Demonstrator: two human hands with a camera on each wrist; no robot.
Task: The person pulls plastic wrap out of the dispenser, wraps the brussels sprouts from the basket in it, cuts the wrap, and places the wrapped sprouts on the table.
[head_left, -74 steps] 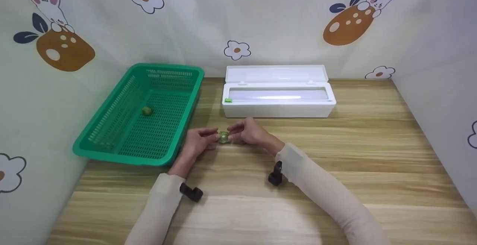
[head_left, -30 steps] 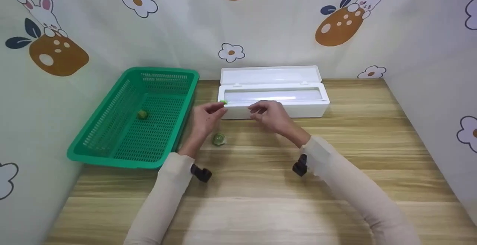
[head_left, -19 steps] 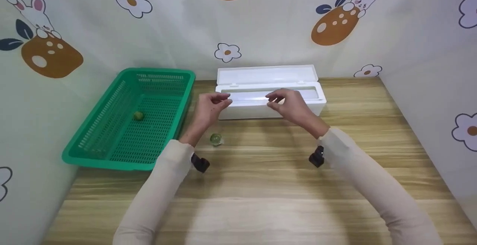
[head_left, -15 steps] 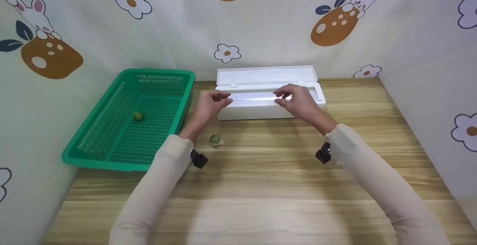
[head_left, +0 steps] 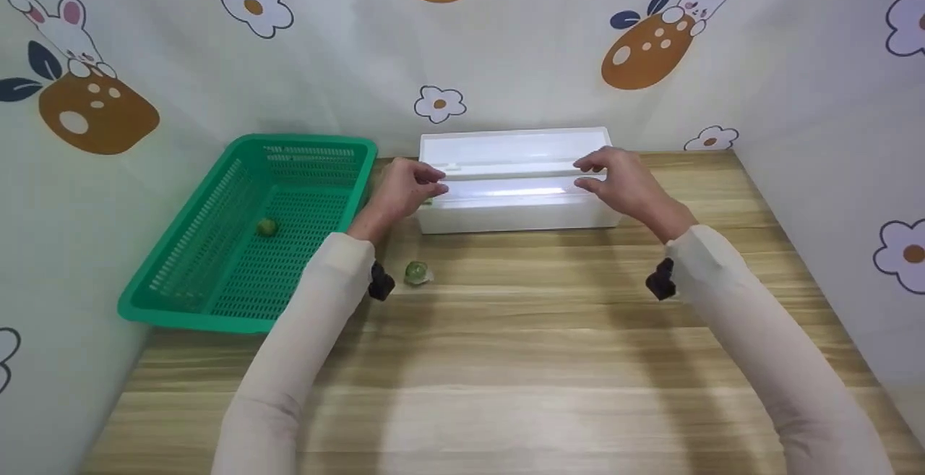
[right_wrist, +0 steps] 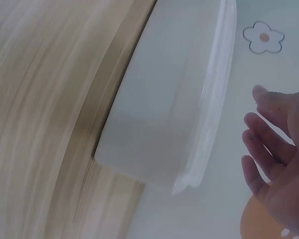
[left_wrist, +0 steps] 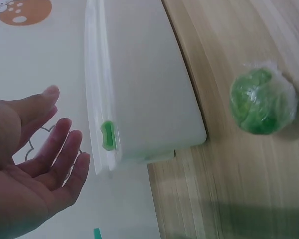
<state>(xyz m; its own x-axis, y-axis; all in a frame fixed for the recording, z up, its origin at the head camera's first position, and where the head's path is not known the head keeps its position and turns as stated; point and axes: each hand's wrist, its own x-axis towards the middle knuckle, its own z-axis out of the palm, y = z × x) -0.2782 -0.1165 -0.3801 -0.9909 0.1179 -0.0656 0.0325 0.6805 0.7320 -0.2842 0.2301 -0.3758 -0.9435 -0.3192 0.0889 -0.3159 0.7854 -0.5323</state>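
A long white cling film box stands at the back of the table, its lid raised and a shiny roll showing inside. My left hand hovers at the box's left end, near a green slider; thumb and fingers are apart with nothing visible between them. At the right end is my right hand, also with thumb and fingers apart and nothing visible between them. A small round green vegetable, like a Brussels sprout, lies on the table wrapped in clear film, in front of the box's left end.
The green plastic basket stands left of the box, beside my left forearm. One small round green vegetable lies in it. A patterned cloth rises behind the table and along both sides.
My hands let go of the wrapped Brussels sprout, leaving it on the table. They moved back to the box, and the right hand slid rightward to its far end. The box's top frame stands out less.
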